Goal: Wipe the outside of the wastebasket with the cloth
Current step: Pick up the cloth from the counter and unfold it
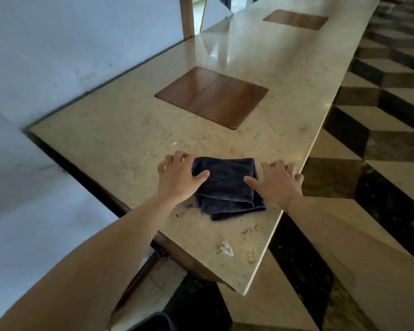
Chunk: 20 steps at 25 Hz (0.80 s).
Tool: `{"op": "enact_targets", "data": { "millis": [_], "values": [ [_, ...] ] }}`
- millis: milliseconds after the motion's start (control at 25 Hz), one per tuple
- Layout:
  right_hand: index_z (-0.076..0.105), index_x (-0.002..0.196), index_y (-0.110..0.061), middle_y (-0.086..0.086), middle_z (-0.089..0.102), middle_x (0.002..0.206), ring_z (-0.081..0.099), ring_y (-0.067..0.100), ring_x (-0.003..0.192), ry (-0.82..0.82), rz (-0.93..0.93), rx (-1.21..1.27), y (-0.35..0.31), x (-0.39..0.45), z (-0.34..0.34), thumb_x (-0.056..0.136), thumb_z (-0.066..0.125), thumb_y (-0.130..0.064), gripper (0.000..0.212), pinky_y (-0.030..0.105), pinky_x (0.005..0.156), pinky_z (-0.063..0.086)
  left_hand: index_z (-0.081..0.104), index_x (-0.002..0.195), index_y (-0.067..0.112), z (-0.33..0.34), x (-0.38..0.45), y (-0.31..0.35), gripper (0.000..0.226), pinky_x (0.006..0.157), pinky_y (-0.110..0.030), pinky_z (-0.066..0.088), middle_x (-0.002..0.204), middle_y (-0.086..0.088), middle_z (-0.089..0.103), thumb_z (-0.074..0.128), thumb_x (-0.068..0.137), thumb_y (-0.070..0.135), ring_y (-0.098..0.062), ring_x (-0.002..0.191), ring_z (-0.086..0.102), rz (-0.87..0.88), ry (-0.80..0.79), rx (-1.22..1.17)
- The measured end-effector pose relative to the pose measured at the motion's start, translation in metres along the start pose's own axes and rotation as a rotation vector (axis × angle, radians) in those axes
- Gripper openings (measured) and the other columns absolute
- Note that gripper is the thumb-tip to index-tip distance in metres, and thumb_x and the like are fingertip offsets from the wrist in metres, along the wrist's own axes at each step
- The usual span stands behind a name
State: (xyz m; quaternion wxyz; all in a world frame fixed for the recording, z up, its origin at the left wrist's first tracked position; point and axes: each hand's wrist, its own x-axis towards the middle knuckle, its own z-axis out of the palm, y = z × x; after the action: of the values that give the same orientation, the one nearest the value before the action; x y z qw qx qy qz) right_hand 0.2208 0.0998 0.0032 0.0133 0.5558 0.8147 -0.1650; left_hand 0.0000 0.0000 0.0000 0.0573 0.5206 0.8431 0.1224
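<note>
A dark folded cloth (227, 187) lies flat on the beige stone counter (120, 144), near its front edge. My left hand (177, 175) rests on the cloth's left side, thumb on the fabric and fingers curled over its far left corner. On the cloth's right side lies my right hand (277, 181), thumb touching the fabric and fingers spread over the counter's edge. Neither hand has lifted the cloth. A dark rounded rim (153, 322) shows at the bottom edge below the counter; it may be the wastebasket, mostly out of view.
Two square wooden insets (212, 96) (296, 19) sit in the counter. Small scraps and crumbs (227, 248) lie near the counter's near corner. A pale wall (58, 56) runs along the left. The floor (380, 115) on the right has a dark-and-light cube pattern.
</note>
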Motion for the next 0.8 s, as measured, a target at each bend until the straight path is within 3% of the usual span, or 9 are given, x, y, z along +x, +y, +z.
{"op": "enact_targets", "data": {
  "millis": [120, 280, 400, 480, 600, 720, 800],
  "values": [
    [0.052, 0.116, -0.023, 0.011, 0.04, 0.131, 0.031, 0.042, 0.125, -0.04, 0.032, 0.075, -0.006, 0.013, 0.005, 0.085, 0.055, -0.068, 0.055, 0.058, 0.101, 0.029, 0.052, 0.13, 0.022, 0.008, 0.016, 0.002, 0.058, 0.102, -0.052, 0.027, 0.136, -0.009, 0.042, 0.042, 0.088, 0.06, -0.038, 0.123, 0.033, -0.014, -0.095, 0.077],
    [0.055, 0.121, -0.033, 0.005, 0.046, 0.123, 0.033, 0.035, 0.121, 0.057, 0.089, 0.339, -0.012, 0.019, 0.009, 0.082, 0.069, -0.054, 0.046, 0.046, 0.093, 0.03, 0.053, 0.123, 0.022, 0.014, 0.033, 0.009, 0.045, 0.1, -0.047, 0.03, 0.133, -0.01, 0.039, 0.053, 0.085, 0.047, -0.036, 0.12, 0.031, -0.063, -0.149, 0.041],
    [0.053, 0.098, -0.036, -0.006, 0.057, 0.106, 0.043, 0.026, 0.11, 0.147, 0.071, 0.468, -0.017, 0.014, 0.012, 0.086, 0.071, -0.036, 0.022, 0.04, 0.085, 0.027, 0.054, 0.106, 0.024, 0.015, 0.037, 0.013, 0.028, 0.095, -0.041, 0.031, 0.126, -0.007, 0.043, 0.061, 0.083, 0.037, -0.033, 0.117, 0.033, -0.103, -0.114, -0.08],
    [0.053, 0.087, -0.034, -0.011, 0.062, 0.094, 0.054, 0.021, 0.096, 0.161, 0.073, 0.614, -0.022, 0.01, 0.008, 0.087, 0.071, -0.027, 0.02, 0.038, 0.083, 0.039, 0.053, 0.096, 0.025, 0.014, 0.031, 0.014, 0.013, 0.089, -0.037, 0.03, 0.114, -0.004, 0.052, 0.06, 0.086, 0.031, -0.03, 0.113, 0.038, -0.105, -0.067, -0.159],
    [0.054, 0.082, -0.031, -0.01, 0.062, 0.085, 0.058, 0.014, 0.081, 0.156, 0.066, 0.879, -0.024, -0.002, -0.009, 0.086, 0.074, -0.018, 0.024, 0.028, 0.065, 0.044, 0.049, 0.092, 0.023, 0.001, 0.01, 0.015, 0.008, 0.078, -0.033, 0.04, 0.089, 0.002, 0.055, 0.056, 0.09, 0.026, -0.021, 0.094, 0.05, -0.183, -0.02, -0.479],
    [0.058, 0.083, -0.026, -0.005, 0.063, 0.085, 0.059, 0.016, 0.083, 0.135, 0.07, 1.118, -0.031, -0.03, -0.038, 0.084, 0.075, -0.011, 0.023, 0.029, 0.071, 0.045, 0.043, 0.09, 0.019, -0.026, -0.027, 0.02, 0.011, 0.052, -0.015, 0.039, 0.076, 0.002, 0.049, 0.054, 0.093, 0.019, 0.002, 0.06, 0.05, -0.165, 0.049, -0.813],
    [0.059, 0.085, -0.024, 0.0, 0.064, 0.088, 0.061, 0.018, 0.086, 0.139, 0.09, 1.25, -0.04, -0.059, -0.062, 0.085, 0.074, -0.008, 0.022, 0.027, 0.069, 0.046, 0.04, 0.092, 0.018, -0.058, -0.054, 0.027, 0.012, 0.049, -0.013, 0.039, 0.077, 0.002, 0.048, 0.052, 0.095, 0.016, 0.003, 0.055, 0.048, -0.1, 0.108, -0.87]
  ]
}}
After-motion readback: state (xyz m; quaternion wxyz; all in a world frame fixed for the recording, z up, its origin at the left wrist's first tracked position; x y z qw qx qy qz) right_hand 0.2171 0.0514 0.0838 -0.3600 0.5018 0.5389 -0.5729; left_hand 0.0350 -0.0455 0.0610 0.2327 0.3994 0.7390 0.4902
